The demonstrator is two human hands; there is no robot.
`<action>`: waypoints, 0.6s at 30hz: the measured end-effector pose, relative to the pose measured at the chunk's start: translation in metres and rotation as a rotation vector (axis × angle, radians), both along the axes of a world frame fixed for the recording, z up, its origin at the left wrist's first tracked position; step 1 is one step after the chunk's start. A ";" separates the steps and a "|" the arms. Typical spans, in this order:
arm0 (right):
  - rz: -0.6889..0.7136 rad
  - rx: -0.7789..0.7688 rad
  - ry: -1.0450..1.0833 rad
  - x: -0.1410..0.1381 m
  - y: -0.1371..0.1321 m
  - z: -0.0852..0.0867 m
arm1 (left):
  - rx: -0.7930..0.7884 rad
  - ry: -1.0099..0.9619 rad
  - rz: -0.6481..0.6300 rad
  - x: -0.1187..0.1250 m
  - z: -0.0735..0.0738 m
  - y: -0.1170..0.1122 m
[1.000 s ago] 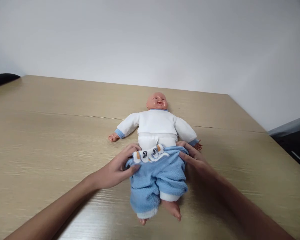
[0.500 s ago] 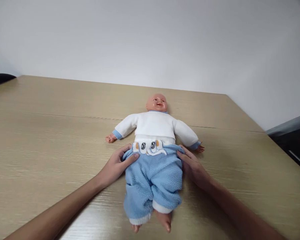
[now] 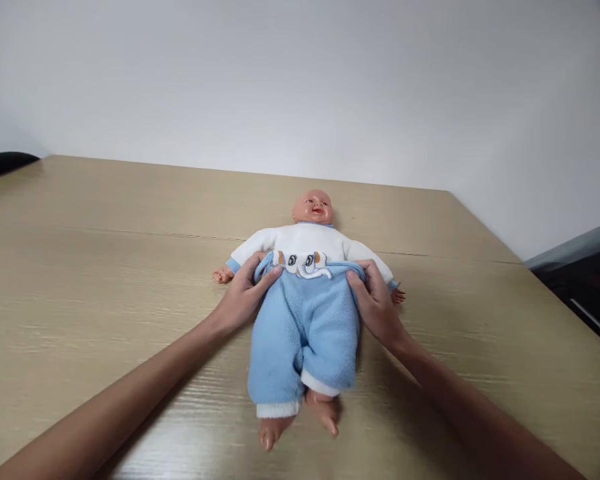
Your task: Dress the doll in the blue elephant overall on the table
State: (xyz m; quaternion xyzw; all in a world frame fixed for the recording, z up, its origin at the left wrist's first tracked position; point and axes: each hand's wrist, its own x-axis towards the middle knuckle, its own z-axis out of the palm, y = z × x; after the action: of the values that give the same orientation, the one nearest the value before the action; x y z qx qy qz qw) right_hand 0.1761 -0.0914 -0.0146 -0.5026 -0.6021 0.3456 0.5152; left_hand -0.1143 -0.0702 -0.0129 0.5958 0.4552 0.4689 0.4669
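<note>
The doll [image 3: 313, 227] lies face up mid-counter [image 3: 105, 253], head far, feet near; the left hand [image 3: 243, 300] and right hand [image 3: 375, 303] pinch the trousers [image 3: 305, 333] at the waistband, one each side, equally close.

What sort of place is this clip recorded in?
Probably a plain indoor room, such as an office or meeting room. A wide wood-grain table stands against a bare white wall, and a dark chair back shows at the far left. Both hands grip a doll's blue trousers.
</note>
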 end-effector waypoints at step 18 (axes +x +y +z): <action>0.078 -0.339 0.342 0.004 0.014 -0.026 | -0.124 -0.046 -0.153 -0.013 -0.018 0.023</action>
State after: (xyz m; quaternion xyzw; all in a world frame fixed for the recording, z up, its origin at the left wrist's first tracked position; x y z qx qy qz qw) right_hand 0.1804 -0.0772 -0.0405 -0.4924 -0.4584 0.5416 0.5041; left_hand -0.1270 -0.0469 -0.0313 0.5879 0.4258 0.4164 0.5474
